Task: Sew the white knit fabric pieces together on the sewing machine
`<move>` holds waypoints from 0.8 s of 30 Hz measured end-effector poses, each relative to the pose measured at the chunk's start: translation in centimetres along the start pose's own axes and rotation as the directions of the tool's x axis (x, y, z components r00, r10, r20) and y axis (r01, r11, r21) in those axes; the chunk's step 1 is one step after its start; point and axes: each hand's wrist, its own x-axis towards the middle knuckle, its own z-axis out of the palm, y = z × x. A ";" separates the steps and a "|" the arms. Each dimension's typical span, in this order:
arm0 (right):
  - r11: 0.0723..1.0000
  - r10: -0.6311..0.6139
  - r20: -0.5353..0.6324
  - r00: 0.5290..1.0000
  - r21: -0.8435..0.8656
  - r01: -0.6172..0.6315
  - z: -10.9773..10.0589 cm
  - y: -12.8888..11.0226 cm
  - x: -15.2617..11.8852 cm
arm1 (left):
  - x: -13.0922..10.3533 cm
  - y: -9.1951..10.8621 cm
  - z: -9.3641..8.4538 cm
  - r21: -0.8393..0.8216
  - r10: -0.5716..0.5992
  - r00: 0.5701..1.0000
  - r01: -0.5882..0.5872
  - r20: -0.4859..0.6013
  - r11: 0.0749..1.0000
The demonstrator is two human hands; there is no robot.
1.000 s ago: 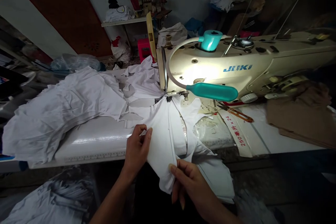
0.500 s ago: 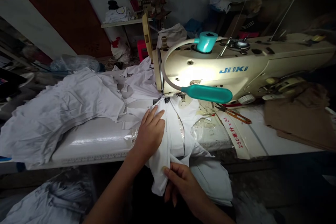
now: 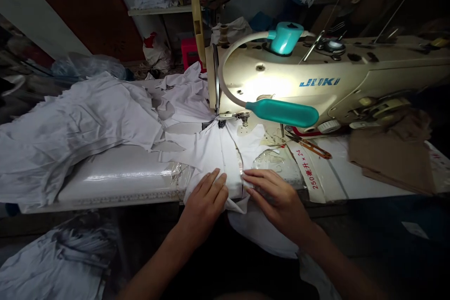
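White fabric (image 3: 218, 150) runs from under the presser foot (image 3: 221, 123) of the cream sewing machine (image 3: 274, 75) down to the table's front edge. My left hand (image 3: 207, 194) lies on its front part, palm down, with the fingers extended and holding nothing. To the right, my right hand (image 3: 272, 194) is at the fabric's right edge, thumb and fingertips close together on it; whether cloth is pinched between them is hard to make out. A teal lamp (image 3: 283, 112) on a bent neck lights the machine.
White cloth pieces are heaped on the table's left (image 3: 105, 173). Orange-handled snips (image 3: 312, 147) lie right of the machine's needle area, and folded brown cloth (image 3: 390, 157) sits farther right. More white cloth (image 3: 59, 262) is below at left.
My left hand has moved back toward the front edge, away from the presser foot. My right hand has risen from the hanging cloth to the fabric's right edge. The camera view has shifted slightly.
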 end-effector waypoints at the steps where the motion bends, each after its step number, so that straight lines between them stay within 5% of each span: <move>1: 0.997 -0.056 0.013 0.998 -0.052 0.057 0.2 0.4 0.3 | -0.6 0.4 0.1 0.012 0.006 1.000 -0.006 -0.003 1.000; 14: 0.872 -0.223 0.209 0.952 -0.393 0.291 2.7 1.2 0.7 | -1.6 0.6 0.1 0.039 0.042 0.998 -0.040 -0.043 0.998; 20: 0.839 -0.256 0.195 0.947 -0.442 0.318 2.9 1.5 0.5 | -0.2 -1.7 0.4 -0.070 -0.027 0.991 0.018 -0.131 0.997; 24: 0.819 -0.292 0.188 0.938 -0.457 0.346 3.1 1.2 0.9 | 1.7 -3.9 0.9 0.037 -0.040 0.999 0.041 -0.033 0.998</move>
